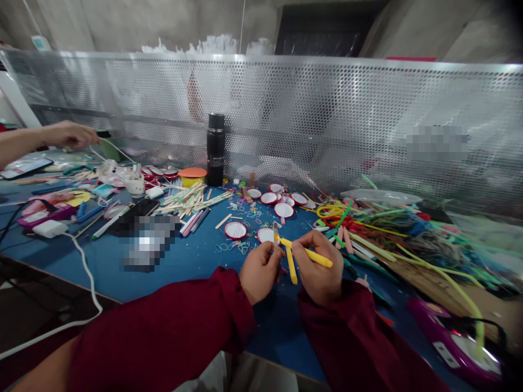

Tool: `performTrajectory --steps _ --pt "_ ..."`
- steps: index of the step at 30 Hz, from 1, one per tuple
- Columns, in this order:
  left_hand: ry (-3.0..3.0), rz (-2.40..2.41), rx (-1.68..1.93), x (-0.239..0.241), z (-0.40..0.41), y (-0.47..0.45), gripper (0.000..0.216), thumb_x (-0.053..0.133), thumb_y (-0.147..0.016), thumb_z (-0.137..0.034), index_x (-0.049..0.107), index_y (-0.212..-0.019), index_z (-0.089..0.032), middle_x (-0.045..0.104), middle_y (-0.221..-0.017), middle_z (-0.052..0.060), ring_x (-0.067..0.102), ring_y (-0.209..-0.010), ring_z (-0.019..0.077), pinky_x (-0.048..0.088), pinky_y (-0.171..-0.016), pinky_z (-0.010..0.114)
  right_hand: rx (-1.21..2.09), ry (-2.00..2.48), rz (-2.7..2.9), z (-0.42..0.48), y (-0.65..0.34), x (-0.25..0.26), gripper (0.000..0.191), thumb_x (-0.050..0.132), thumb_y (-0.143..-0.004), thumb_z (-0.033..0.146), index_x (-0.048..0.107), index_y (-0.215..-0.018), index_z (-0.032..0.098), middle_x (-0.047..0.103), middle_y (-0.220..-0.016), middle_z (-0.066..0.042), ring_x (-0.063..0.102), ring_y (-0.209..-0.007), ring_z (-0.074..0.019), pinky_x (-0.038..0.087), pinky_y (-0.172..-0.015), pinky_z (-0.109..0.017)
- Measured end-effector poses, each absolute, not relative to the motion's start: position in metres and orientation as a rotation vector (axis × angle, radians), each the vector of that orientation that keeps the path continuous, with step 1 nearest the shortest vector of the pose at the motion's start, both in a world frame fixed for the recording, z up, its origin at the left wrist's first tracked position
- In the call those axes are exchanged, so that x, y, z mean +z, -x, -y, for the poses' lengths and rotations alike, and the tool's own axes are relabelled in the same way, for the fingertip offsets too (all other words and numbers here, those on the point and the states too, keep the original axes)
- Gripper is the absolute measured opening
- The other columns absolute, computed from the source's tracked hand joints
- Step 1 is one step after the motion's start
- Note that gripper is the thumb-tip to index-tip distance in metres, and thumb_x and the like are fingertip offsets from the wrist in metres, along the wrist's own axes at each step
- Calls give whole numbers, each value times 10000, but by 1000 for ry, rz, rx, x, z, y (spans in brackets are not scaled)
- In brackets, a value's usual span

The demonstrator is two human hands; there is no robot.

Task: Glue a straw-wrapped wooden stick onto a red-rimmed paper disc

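Observation:
My left hand [258, 272] pinches a flat wooden craft stick [275, 237], held upright just above the table. My right hand [321, 267] is closed around a yellow marker [316, 257]; its tip end points left, at or very near the stick, though I cannot tell if they touch. Between my hands a second yellow piece [291, 267], perhaps a cap or another marker, slants downward. Just beyond my fingers are a red-rimmed white disc [266, 235] and a similar disc [236, 230]. Small coloured rubber bands [232, 247] lie scattered around them.
A black bottle [216, 152] stands against the perforated metal screen [327, 120]. Pipe cleaners [441, 245] heap up at right, near a purple device [453, 343]. Left are craft sticks [192, 198], a phone [149, 245], a white cable [87, 267] and another person's hand [71, 135].

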State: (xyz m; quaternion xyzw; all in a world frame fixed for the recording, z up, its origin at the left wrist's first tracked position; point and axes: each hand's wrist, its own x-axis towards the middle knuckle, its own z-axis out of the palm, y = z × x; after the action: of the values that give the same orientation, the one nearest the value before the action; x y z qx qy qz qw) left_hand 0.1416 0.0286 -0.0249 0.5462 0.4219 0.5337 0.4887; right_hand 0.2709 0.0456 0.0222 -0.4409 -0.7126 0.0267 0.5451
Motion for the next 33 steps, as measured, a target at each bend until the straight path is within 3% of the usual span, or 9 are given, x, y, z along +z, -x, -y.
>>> performTrajectory --steps 33 --pt "-1299 -943 1339 -19 -26 -143 172 467 -939 -347 527 -885 -194 451 -501 -81 419 -423 100 336 -486 227 56 1030 1685 -46 -274 21 190 580 -823 238 511 -647 217 559 -589 38 541 -556 -135 407 -550 -271"
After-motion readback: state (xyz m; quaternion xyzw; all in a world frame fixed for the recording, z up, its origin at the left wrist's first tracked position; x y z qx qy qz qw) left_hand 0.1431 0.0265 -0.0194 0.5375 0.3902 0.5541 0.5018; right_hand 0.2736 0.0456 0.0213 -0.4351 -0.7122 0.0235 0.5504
